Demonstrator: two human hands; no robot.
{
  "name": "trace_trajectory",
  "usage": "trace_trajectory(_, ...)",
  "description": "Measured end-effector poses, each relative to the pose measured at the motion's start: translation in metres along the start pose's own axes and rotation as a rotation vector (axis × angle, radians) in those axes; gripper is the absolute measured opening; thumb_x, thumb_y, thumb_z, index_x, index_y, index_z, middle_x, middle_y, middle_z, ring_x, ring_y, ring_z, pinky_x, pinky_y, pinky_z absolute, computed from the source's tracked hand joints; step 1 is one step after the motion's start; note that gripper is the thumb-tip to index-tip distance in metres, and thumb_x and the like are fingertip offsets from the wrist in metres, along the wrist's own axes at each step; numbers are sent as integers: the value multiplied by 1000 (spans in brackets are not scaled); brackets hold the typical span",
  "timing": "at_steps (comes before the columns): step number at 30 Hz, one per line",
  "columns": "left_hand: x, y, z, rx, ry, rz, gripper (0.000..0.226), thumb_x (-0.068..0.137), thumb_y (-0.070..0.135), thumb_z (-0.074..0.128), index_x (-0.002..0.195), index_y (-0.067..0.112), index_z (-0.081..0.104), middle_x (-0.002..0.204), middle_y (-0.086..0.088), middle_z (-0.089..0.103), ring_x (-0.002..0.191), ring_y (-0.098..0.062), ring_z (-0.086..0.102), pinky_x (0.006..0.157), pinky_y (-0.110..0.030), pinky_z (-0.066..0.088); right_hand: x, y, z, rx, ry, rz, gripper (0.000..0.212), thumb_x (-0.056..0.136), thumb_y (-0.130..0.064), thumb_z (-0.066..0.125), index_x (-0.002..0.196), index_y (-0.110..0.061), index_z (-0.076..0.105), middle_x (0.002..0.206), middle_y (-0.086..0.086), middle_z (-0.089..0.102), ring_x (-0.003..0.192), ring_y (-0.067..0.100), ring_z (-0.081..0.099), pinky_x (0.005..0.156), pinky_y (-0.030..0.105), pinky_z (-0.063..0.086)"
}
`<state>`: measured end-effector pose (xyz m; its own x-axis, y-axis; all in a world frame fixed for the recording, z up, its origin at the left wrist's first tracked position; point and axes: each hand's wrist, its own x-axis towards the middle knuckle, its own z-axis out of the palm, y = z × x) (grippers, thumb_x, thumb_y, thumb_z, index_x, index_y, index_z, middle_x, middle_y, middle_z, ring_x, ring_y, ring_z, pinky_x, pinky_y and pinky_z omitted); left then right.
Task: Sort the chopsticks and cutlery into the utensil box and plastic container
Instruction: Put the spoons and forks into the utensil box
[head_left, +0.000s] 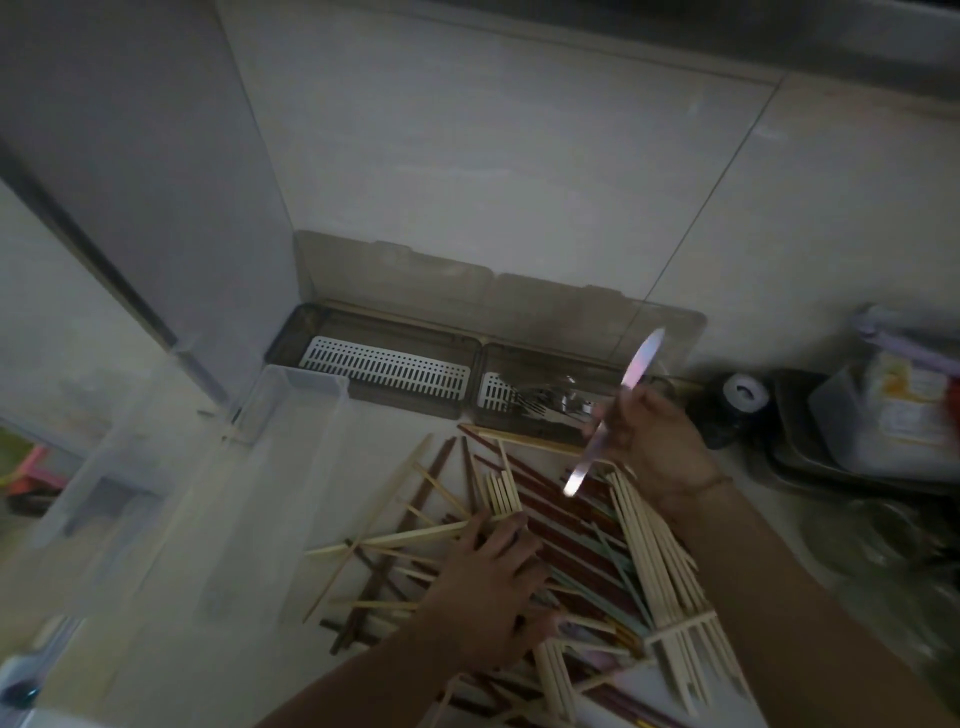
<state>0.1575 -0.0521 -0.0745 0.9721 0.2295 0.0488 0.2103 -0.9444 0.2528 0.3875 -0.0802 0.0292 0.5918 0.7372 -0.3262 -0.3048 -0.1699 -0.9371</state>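
Note:
A big heap of chopsticks (587, 551), pale wood, dark brown and a few teal, covers the counter in front of me. My left hand (491, 582) lies flat on the heap with fingers spread. My right hand (649, 441) holds a shiny metal knife (618, 410) by its middle, raised over the right end of the smoky utensil box (374, 400) at the wall. The box's left compartment holds only a white slotted tray (387, 366); its right one holds metal forks (535, 400). A clear plastic container (208, 467) stands at left.
The utensil box's lid (498, 296) leans open against the tiled wall. A grey panel (156, 182) rises at far left. At right sit a black tape roll (740, 397), a dark tray (810, 452) and a cluttered clear bin (893, 410).

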Motion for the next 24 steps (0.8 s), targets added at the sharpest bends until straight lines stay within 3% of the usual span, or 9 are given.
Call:
trace_trajectory(3, 1, 0, 0, 11, -20, -4, 57, 97, 65, 27, 118, 25, 62, 132, 3, 54, 138, -26, 34, 111, -56, 28, 26, -21, 8, -149, 168, -113, 20, 101, -20, 41, 87, -14, 54, 75, 3, 57, 61, 19, 54, 51, 29, 47)
trace_trajectory(6, 2, -2, -1, 12, -34, -4, 58, 97, 66, 27, 119, 25, 62, 133, 2, 53, 137, -27, 34, 110, -58, 28, 49, -29, 15, -666, 155, -408, 16, 99, -12, 45, 97, -14, 60, 86, 5, 56, 71, 15, 49, 64, 21, 42)
trace_trajectory(9, 3, -2, -2, 19, -23, 4, 56, 96, 66, 28, 118, 25, 61, 131, 2, 54, 136, -27, 36, 109, -58, 30, 64, -21, 21, -1096, 14, -434, 31, 98, -2, 40, 120, -11, 60, 115, 6, 49, 87, 8, 47, 71, -4, 31)
trace_trajectory(10, 2, -2, -2, 19, -19, 7, 55, 96, 66, 29, 116, 26, 61, 130, 3, 54, 135, -27, 37, 109, -57, 31, 66, -15, 22, -1163, -45, -397, 35, 97, 0, 39, 124, -12, 60, 120, 6, 49, 94, 11, 50, 79, -4, 30)
trace_trajectory(12, 2, -1, -2, 13, -13, 5, 54, 96, 66, 30, 116, 26, 60, 129, 3, 54, 134, -26, 38, 109, -57, 32, 71, -2, 25, -1262, -151, -314, 39, 95, 4, 41, 124, -13, 61, 125, 8, 55, 109, 20, 54, 91, 14, 37)
trace_trajectory(15, 2, -2, -1, -3, -3, -2, 55, 96, 67, 28, 118, 26, 59, 131, 3, 52, 136, -26, 36, 110, -57, 30, 76, 14, 23, -1323, -195, -210, 38, 91, 3, 48, 121, -15, 62, 123, 6, 62, 112, 21, 55, 92, 21, 37)
trace_trajectory(19, 2, -1, -3, 4, -9, 2, 55, 97, 66, 28, 116, 26, 60, 129, 3, 53, 136, -26, 36, 109, -56, 30, 77, 26, 15, -1260, -129, -149, 31, 90, -3, 56, 117, -15, 66, 119, 6, 65, 109, 18, 58, 85, 14, 33)
trace_trajectory(24, 1, -1, -1, -14, -3, -2, 56, 97, 65, 27, 119, 25, 60, 132, 1, 53, 136, -27, 34, 109, -56, 28, 63, 28, 1, -1182, 26, -242, 23, 94, -9, 53, 107, -17, 69, 112, 3, 67, 106, 17, 60, 89, 19, 38)
